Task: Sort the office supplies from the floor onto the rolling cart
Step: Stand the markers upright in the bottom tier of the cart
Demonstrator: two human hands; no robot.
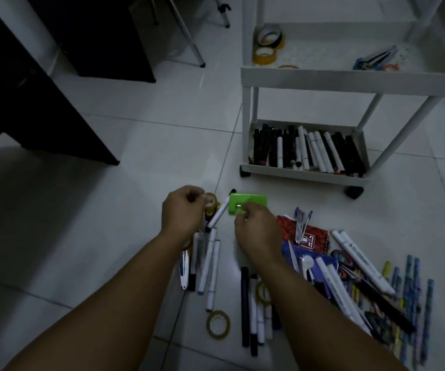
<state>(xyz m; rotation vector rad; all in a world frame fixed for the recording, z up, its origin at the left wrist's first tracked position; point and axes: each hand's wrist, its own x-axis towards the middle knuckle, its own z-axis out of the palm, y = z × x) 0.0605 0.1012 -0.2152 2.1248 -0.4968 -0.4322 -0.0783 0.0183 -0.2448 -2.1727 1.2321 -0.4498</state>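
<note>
a dim room of a home or small office, by the look of it. the floor is glossy pale square tiles with thin grout lines. a dark flat-sided cabinet or desk stands at the left, thin chrome legs behind it. a white plastic rolling cart on black castors holds tape rolls and markers, with stationery scattered on the tiles.

Both bare forearms enter from the bottom edge, converging toward frame centre. Left hand: fingers curled, thumb and fingertips pinching a small item. Right hand: knuckles up, fingers curled down, pinching at their tips. Hands near, not touching.
</note>
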